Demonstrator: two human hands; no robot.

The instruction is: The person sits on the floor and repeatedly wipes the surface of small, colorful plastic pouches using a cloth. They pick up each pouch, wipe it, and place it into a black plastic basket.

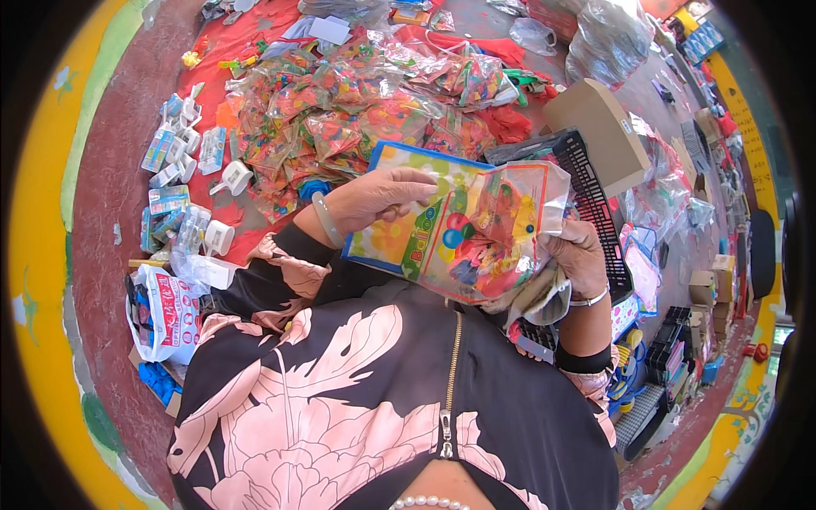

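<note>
In front of my chest lies a clear plastic packet of colourful balloons (497, 234) with a bright printed header. My right hand (580, 255) grips its right end, thumb and fingers closed on the clear film. A blue-edged yellow and green printed sheet (371, 242) sits at the packet's left; whether it is part of the packet I cannot tell. Over that sheet is my left hand (387, 200), its fingers drawn together at the header; anything pinched there is hidden. A greyish crumpled cloth-like piece (544, 299) hangs below my right hand.
Beyond my hands spreads a large heap of similar colourful packets (340, 110) on red sheeting. To the right stand a black plastic crate (592, 195) and an open cardboard box (599, 132). White-handled boxed goods (178, 144) and a white carrier bag (174, 327) lie at the left.
</note>
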